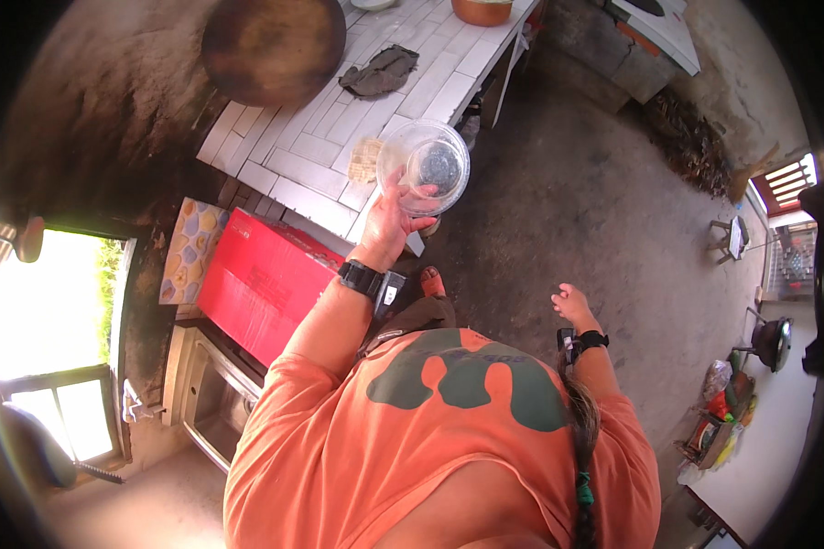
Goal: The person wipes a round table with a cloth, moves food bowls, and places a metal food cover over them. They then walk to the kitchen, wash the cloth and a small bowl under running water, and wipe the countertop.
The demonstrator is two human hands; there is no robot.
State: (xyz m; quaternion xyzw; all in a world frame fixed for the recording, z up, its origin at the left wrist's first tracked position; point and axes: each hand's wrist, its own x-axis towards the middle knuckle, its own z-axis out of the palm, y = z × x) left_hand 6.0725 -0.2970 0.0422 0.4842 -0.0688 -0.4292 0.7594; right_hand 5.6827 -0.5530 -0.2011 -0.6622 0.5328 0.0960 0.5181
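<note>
A clear plastic bowl (pixel 446 147), round and see-through, is in my left hand (pixel 386 223), whose fingers show through its wall. The bowl is raised near the edge of a white-tiled counter (pixel 316 147). Just left of the bowl a woven tan pad or sponge (pixel 364 160) lies on the tiles. Farther back on the counter is a crumpled dark grey cloth (pixel 381 71). My right hand (pixel 571 304) hangs over the floor at my right side, fingers curled, with no object visible in it.
A large round dark board or lid (pixel 273 48) stands at the counter's left. An orange-brown pot (pixel 482 11) is at its far end. Below are a red cardboard box (pixel 264 281) and a sink (pixel 213 405). A small stool (pixel 730 239) stands on the floor at right.
</note>
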